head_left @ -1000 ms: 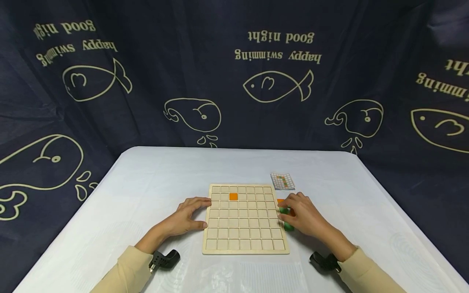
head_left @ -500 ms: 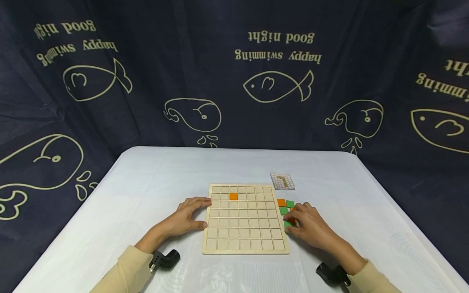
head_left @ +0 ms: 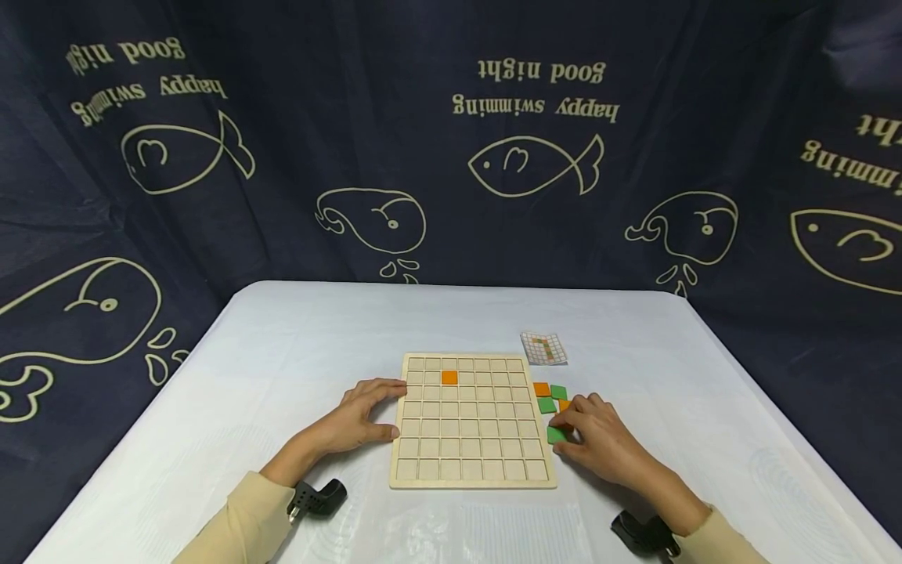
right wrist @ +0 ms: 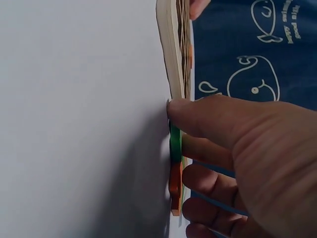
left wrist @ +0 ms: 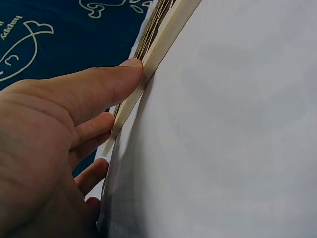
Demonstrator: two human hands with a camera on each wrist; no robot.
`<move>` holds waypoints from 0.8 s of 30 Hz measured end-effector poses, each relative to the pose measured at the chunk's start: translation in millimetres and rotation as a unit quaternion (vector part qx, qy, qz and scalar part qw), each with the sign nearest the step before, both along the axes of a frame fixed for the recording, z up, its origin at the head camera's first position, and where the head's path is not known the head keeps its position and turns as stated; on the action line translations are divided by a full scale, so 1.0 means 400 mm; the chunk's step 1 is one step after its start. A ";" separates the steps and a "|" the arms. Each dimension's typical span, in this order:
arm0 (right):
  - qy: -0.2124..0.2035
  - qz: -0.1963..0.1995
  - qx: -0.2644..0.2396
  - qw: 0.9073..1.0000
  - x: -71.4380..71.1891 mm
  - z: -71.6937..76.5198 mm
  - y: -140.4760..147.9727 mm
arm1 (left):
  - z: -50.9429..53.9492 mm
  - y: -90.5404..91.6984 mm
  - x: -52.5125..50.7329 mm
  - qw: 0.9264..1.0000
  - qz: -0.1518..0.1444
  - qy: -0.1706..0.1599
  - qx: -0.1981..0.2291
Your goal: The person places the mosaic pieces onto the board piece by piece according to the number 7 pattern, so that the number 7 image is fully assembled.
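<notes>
left hand (head_left: pixel 362 417) at the left edge of the wooden board (head_left: pixel 472 483): thumb and fingers set wide apart, tips touching the rim, fingers fairly straight. right hand (head_left: pixel 599 440) off the board's right side, grip narrow, thumb and index at either side of the nearest green tile (head_left: pixel 557 435) on the bench (head_left: pixel 338 321); cannot tell if it's pinched or just touched.

board lies flat, seven by seven squares, one orange tile (head_left: pixel 449 377) in it: second row from the far edge, third column from left. loose beside the right rim: another orange piece (head_left: pixel 541 389), a second green piece (head_left: pixel 559 392), a third green piece (head_left: pixel 546 406), plus a last orange piece (head_left: pixel 564 405) partly behind the fingers.

printed card (head_left: pixel 544 349) past the board's far right corner, grid with orange and green squares; any lettering too small to read.

writing: dark blue cloth (head_left: pixel 395 141) behind repeats "happy swimming" and "good night", upside down in head view, cut off at the right edge. fish and whale outlines around it. left wrist view catches "happy". black wristband (head_left: pixel 320 500) on each wrist, beige sleeves (head_left: pixel 243 521), no wording legible there.
</notes>
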State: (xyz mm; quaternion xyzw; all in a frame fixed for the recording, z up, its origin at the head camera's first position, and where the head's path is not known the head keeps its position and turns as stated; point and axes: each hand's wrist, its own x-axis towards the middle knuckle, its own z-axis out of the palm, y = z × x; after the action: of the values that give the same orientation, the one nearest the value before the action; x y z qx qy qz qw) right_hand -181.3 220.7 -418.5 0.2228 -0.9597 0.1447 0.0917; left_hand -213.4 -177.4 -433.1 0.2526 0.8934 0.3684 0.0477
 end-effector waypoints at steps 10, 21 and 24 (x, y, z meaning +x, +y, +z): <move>0.026 -0.007 -0.005 1.000 0.012 -0.006 0.014 | 0.001 0.001 0.000 1.000 0.003 -0.004 0.002; 0.021 -0.030 -0.004 0.999 0.021 -0.011 0.021 | 0.004 0.002 0.004 1.000 0.008 -0.006 0.000; 0.019 -0.031 -0.004 0.999 0.022 -0.011 0.022 | 0.005 0.003 0.003 1.000 0.007 -0.005 0.001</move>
State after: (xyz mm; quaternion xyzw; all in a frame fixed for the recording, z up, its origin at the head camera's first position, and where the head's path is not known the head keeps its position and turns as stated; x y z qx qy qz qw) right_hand -172.4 229.6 -423.0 0.1952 -0.9635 0.1417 0.1158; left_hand -212.0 -176.3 -431.2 0.2443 0.8948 0.3705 0.0492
